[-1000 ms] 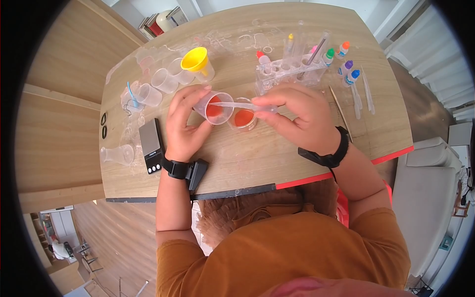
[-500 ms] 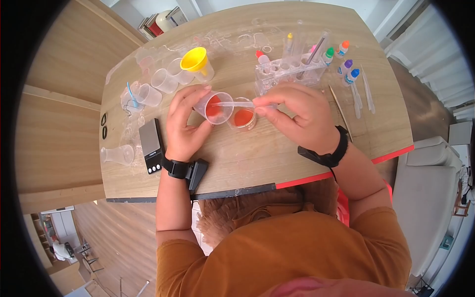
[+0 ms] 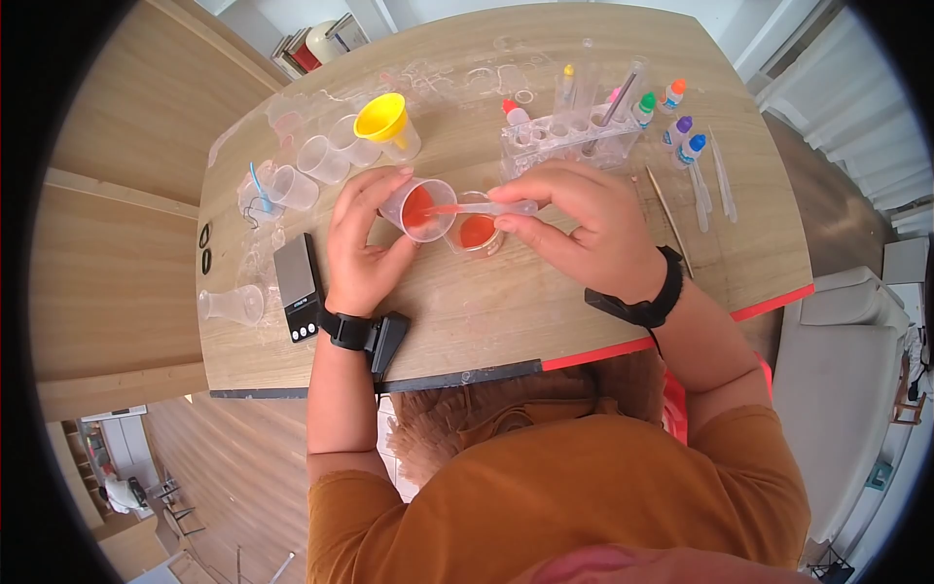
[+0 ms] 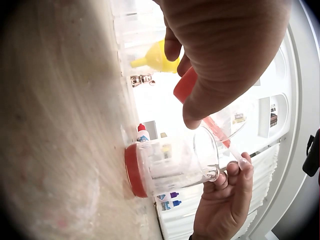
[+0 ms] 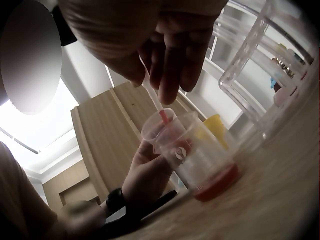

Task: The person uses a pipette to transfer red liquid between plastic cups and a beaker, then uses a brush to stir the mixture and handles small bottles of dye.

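In the head view my left hand [image 3: 362,243] grips a clear plastic cup [image 3: 433,193], tilted with its mouth toward the right. Red liquid [image 3: 415,206] lies inside it. My right hand [image 3: 595,229] pinches a plastic dropper [image 3: 514,207] by its bulb, between thumb and fingers. The dropper's tip reaches into the cup, and red liquid shows in its stem [image 5: 164,116]. Below and beside the cup, a clear beaker [image 4: 175,172] stands on the table with a layer of red liquid at its bottom. The cup's mouth is close to the beaker's rim in the right wrist view.
Behind the hands stand a test tube rack [image 3: 569,146], small colour bottles [image 3: 692,149] and a yellow funnel [image 3: 382,117] in a cup. More plastic cups [image 3: 294,187], a black scale [image 3: 299,285] and a flask [image 3: 233,305] are at left. A wooden stick [image 3: 667,216] lies at right.
Red liquid has risen into the dropper's stem, which looked clear earlier. The bulb looked squeezed flat half a second ago and is fuller now. Both hands stay nearly in place.
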